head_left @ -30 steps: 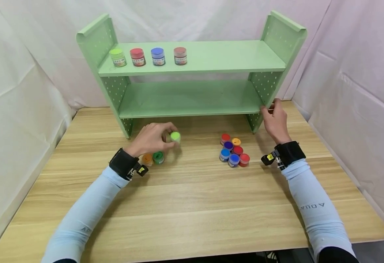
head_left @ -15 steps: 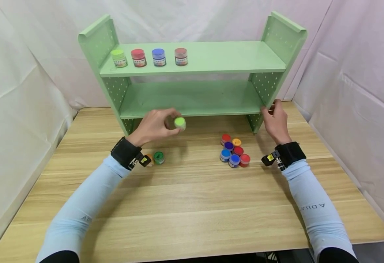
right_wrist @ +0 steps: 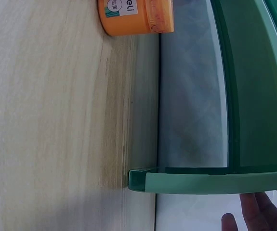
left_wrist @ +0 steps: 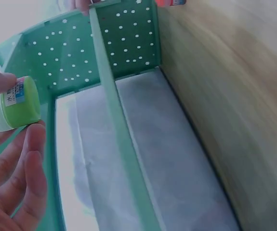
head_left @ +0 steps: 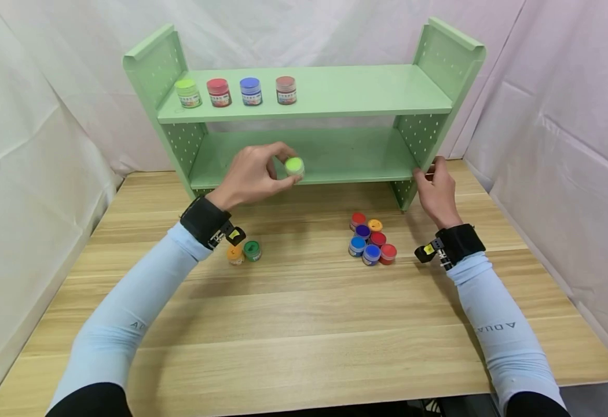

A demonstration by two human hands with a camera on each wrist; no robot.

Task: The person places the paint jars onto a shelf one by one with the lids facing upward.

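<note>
My left hand (head_left: 254, 176) pinches a small paint jar with a light green lid (head_left: 295, 167) between thumb and fingers. It is held in front of the lower board (head_left: 345, 153) of a green two-tier shelf (head_left: 304, 92). In the left wrist view the green paint jar (left_wrist: 20, 103) is tipped on its side, its label partly showing. My right hand (head_left: 436, 191) grips the shelf's right side panel (head_left: 413, 156) at lower-board height, thumb at the front edge. The right wrist view shows its fingers (right_wrist: 258, 211) against the panel's outer face.
Four-wide, a row of green (head_left: 187, 94), red (head_left: 219, 92), blue (head_left: 251, 91) and brownish jars (head_left: 285, 90) stands on the upper board. Orange (head_left: 235, 255) and dark green jars (head_left: 252, 251) stand on the wooden table (head_left: 304, 324). Several more jars (head_left: 372, 238) cluster right of centre.
My left hand has lifted the light green paint jar off the table and carried it up and slightly right, to the lower board. My right hand has stayed at the side panel.
</note>
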